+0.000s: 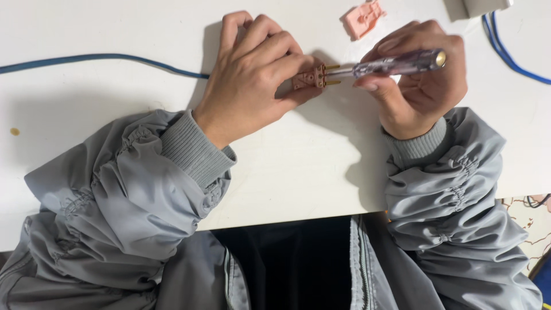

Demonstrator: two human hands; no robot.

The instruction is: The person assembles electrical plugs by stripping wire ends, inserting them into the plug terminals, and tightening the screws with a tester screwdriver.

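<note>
Left hand (252, 74) pinching brown plug (309, 78), right hand (422, 83) holding clear-handled screwdriver (396, 65), white table (298, 166)

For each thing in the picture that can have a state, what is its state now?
left hand: closed on the plug body, holding it on the table.
right hand: closed on the screwdriver.
plug body: open, brass prongs bare, pointing right.
screwdriver: lying nearly level, tip at the plug body.
pink cover piece: detached, lying apart on the table.
blue cable: slack on the table, running under the left hand.
white table: bearing all these.
</note>
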